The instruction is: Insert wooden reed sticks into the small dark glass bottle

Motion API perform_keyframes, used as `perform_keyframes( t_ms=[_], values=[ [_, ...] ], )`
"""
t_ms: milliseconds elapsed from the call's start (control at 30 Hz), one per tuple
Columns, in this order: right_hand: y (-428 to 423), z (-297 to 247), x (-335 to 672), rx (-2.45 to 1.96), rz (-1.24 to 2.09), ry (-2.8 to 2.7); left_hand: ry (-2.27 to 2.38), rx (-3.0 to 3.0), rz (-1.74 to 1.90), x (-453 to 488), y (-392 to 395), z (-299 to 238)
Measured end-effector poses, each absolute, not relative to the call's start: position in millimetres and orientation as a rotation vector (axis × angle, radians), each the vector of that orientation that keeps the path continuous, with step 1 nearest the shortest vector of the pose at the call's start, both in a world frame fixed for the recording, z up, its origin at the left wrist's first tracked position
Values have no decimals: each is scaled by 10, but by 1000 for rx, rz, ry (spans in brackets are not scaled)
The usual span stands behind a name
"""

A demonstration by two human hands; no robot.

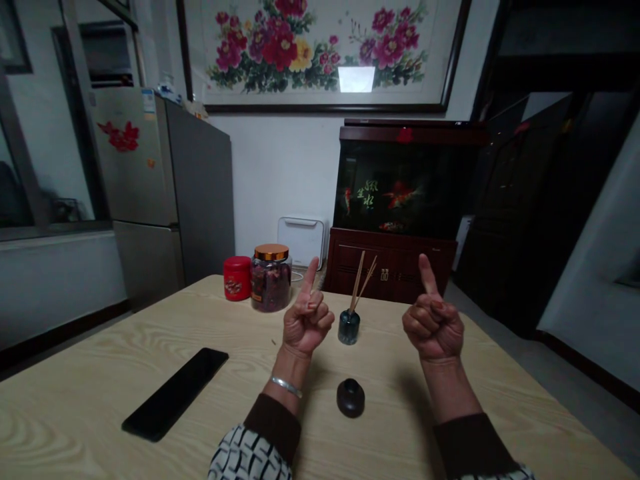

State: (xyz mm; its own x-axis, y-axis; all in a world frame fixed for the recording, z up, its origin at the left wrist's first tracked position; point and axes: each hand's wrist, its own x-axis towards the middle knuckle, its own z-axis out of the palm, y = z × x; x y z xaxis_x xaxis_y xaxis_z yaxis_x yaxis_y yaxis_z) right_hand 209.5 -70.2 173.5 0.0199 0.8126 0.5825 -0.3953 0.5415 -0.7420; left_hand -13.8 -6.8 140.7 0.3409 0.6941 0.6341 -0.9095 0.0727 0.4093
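My left hand (306,320) is raised above the wooden table (100,360), index finger pointing up, the other fingers curled into the palm, holding nothing. My right hand (433,321) mirrors it, index finger up, the rest folded, also holding nothing. Between the two hands stands a small dark glass bottle (349,327) with thin wooden sticks (361,281) in it. A small dark round cap-like object (351,397) lies on the table between my forearms. A silver bangle sits on my left wrist.
A black phone (175,393) lies at the left. A glass jar with a copper lid (271,278) and a red tin (237,278) stand at the far edge. Behind are a fridge (165,187), a fish tank on a cabinet (400,187) and a white heater (301,241).
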Motion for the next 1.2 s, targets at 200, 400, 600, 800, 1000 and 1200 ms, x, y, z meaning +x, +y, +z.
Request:
perform_keyframes(
  t_ms=[200, 400, 600, 800, 1000, 1200],
  values=[
    [-597, 1585, 2145, -380, 1052, -1165, -280, 859, 1223, -107, 28, 1363],
    [-580, 1542, 2167, -420, 1056, -1145, -247, 844, 1223, -124, 19, 1385],
    [-216, 1148, 2236, -690, 1111, -1149, -37, 796, 1233, -137, 145, 994],
    [429, 485, 2054, -1375, 832, -1262, 648, 1001, 1216, -41, 394, 249],
    [715, 243, 1830, -1343, 731, -1533, 742, 1259, 1219, 88, 483, -106],
    [383, 259, 1780, -1281, 818, -1701, 795, 1508, 1175, 156, 457, -165]
  ],
)
